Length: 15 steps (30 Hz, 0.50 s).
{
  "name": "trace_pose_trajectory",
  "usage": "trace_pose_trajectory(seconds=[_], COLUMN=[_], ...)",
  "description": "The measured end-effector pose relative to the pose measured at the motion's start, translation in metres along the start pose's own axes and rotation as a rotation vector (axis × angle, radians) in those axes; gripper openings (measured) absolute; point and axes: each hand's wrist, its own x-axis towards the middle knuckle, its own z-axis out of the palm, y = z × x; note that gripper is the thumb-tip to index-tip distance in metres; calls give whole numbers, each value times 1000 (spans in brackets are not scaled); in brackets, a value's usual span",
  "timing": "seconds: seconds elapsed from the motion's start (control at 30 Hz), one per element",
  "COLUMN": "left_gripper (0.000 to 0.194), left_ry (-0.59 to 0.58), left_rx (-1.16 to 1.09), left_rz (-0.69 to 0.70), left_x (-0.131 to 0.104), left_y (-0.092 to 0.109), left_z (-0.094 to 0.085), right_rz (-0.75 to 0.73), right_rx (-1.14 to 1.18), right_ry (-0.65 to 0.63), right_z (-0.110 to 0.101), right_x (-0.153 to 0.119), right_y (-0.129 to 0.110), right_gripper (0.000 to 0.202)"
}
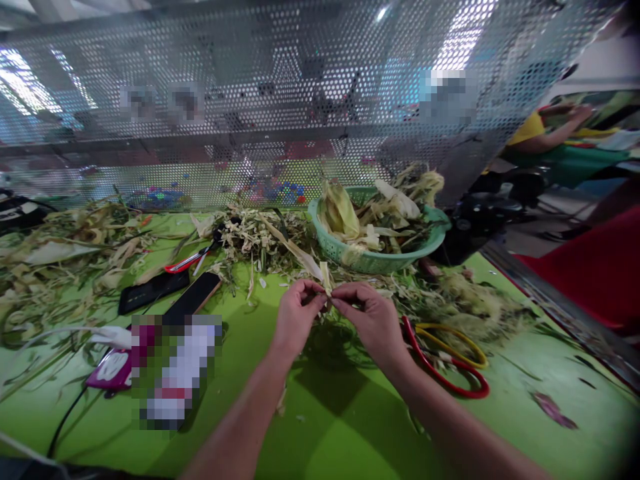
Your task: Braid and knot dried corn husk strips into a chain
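Both hands meet above the middle of the green table (240,400). My left hand (299,312) pinches the lower end of a pale husk piece (325,275) between thumb and fingers. From the other side my right hand (367,313) pinches at the same lower end, its fingertips almost touching the left ones. The piece stands upright, with a longer dry strip (300,257) slanting up to the left behind it. Just beyond the hands sits a green basket (385,261) filled with dry husks (340,210).
Red-handled (470,392) and yellow-handled (475,357) tools lie right. Left are a red cutter (187,261), two dark phones (153,292) and a purple case (111,370). Husk scraps (65,260) cover the back. A perforated metal panel (240,87) stands behind; another person's arm (560,133) shows far right.
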Motion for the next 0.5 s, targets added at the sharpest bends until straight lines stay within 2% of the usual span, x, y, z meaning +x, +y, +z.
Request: trace_pose_trajectory(seconds=[0.3,0.5], left_gripper=[11,9], left_ry=[21,71], left_rx=[131,283], left_rz=[68,135], left_x=[-1,-3], left_y=[-1,0], left_z=[1,2], right_rz=[59,34], right_rx=[26,36], right_ry=[-51,-45], right_z=[3,4], right_x=[1,0], right_y=[4,-2], right_gripper=[9,10])
